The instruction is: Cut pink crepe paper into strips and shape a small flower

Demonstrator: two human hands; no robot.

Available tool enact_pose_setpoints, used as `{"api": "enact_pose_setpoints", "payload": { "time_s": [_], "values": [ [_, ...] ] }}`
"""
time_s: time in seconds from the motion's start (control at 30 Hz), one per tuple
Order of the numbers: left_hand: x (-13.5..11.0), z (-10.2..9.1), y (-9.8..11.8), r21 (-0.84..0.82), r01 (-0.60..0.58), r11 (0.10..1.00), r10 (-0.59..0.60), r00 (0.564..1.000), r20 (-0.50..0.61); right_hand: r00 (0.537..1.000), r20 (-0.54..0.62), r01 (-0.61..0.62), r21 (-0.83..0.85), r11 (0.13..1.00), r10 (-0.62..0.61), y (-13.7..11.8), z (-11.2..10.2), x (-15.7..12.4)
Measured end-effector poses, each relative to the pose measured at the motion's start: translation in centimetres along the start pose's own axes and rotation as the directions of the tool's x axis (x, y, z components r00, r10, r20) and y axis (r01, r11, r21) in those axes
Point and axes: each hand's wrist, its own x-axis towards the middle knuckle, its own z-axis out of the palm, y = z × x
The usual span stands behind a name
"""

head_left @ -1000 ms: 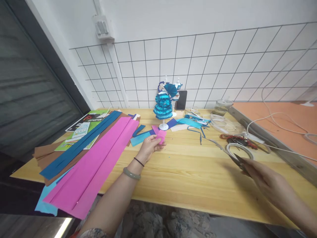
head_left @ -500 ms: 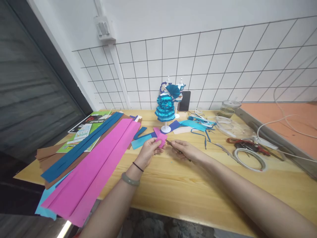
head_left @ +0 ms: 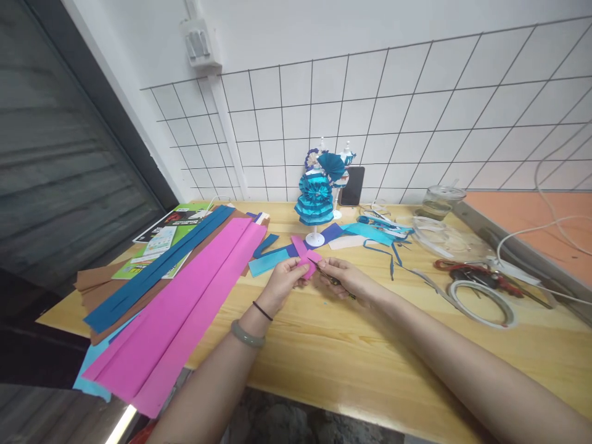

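Observation:
Pinched between the fingers of my left hand (head_left: 287, 275) is a small piece of pink paper (head_left: 312, 257), its upper edge showing beyond the fingertips. My right hand (head_left: 343, 275) grips thread snips (head_left: 333, 282), dark with a brassy tint. Their pointed tip lies against the pink paper; whether the blades are parted I cannot tell. Another pink strip (head_left: 298, 245) lies just behind the held piece. Beyond both hands stands a small white dress form wearing a pleated blue paper dress (head_left: 315, 200), with a folded fan at its top.
Long pink paper strips (head_left: 185, 302) and a dark blue strip (head_left: 157, 268) lie across a magazine (head_left: 173, 235) at left. Blue scraps (head_left: 370, 231), a phone (head_left: 352, 186), a tape roll (head_left: 483, 303), a glass jar (head_left: 441, 200) and white cables (head_left: 527, 231) occupy the back and right.
The view has shifted slightly, so everything sits a little further right. The snips' tip now overlaps the pink paper more, and my hands are closer together.

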Motion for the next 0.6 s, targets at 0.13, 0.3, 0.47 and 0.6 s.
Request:
{"api": "enact_pose_setpoints", "payload": {
  "time_s": [0.13, 0.3, 0.47, 0.6],
  "values": [
    [-0.02, 0.0, -0.04, -0.001, -0.002, 1.0, 0.002, 1.0, 0.003, 0.999, -0.036, -0.001, -0.046, 0.999, -0.001, 0.18, -0.01, 0.26],
    [-0.06, 0.01, -0.03, -0.002, -0.014, 1.0, 0.014, 1.0, 0.003, 0.995, -0.095, -0.013, -0.089, 0.996, 0.004, 0.38, 0.07, 0.65],
    [0.01, -0.08, -0.14, 0.018, -0.02, 1.0, 0.02, 1.0, -0.001, 0.994, -0.096, 0.045, -0.113, 0.993, -0.055, 0.28, 0.34, 0.83],
    [0.05, -0.2, -0.27, 0.029, -0.041, 0.999, 0.041, 0.999, 0.017, 0.993, -0.098, 0.053, -0.107, 0.993, -0.063, 0.16, 0.55, 0.82]
  ]
}}
